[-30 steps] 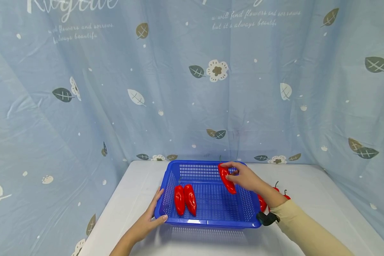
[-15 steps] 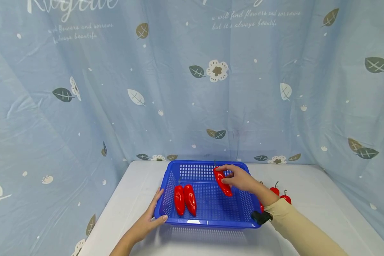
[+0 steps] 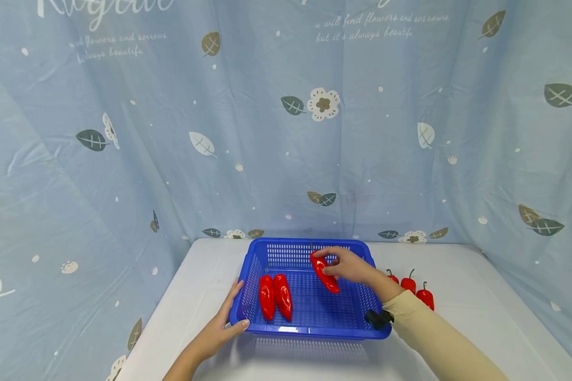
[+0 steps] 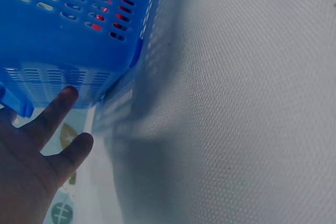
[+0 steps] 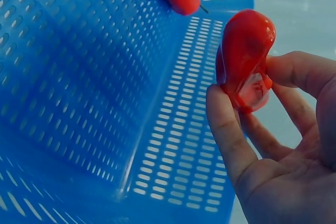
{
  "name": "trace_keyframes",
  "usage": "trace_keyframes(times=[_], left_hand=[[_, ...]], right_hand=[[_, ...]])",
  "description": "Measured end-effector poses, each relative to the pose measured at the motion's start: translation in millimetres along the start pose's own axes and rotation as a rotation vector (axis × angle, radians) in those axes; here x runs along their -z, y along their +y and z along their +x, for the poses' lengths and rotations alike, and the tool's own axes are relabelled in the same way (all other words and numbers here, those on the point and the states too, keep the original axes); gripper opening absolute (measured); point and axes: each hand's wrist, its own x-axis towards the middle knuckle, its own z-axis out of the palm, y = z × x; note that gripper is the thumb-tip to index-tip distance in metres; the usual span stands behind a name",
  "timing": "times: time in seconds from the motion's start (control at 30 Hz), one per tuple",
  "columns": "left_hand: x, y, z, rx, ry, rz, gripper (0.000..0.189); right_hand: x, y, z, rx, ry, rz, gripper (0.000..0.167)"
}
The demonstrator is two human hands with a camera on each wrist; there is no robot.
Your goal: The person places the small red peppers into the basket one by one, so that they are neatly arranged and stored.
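Note:
My right hand (image 3: 351,264) pinches a long, glossy red pepper (image 3: 326,275) between thumb and fingers, above the right half of the blue plastic basket (image 3: 310,332). The pepper tilts, with its thin stem pointing up toward the basket's back wall. In the right wrist view, this pepper (image 5: 245,40) shows end-on. Two more red peppers (image 3: 267,299) lie side by side on the left of the basket floor. My left hand (image 3: 216,325) rests at the basket's front left corner, thumb on the rim. Its extended, spread fingers (image 4: 50,116) lie along the outside in the left wrist view.
Several red peppers (image 3: 425,297) sit on the white tabletop (image 3: 457,275) right of the basket, partly hidden by my right forearm. A blue patterned curtain (image 3: 267,132) hangs behind and beside the table. A black strap (image 3: 379,319) circles the right wrist.
My right hand has moved left over the basket, carrying the pepper toward the middle. More of the peppers on the table now show past my forearm. My left hand has stayed put.

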Motion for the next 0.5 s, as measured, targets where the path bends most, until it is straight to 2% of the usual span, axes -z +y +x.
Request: trace_keyframes(times=[0.5], left_hand=[[-0.1, -0.4, 0.1, 0.004, -0.005, -0.004, 0.089]], right_hand=[[-20, 1, 11.8, -0.009, -0.087, -0.081, 0.04]])
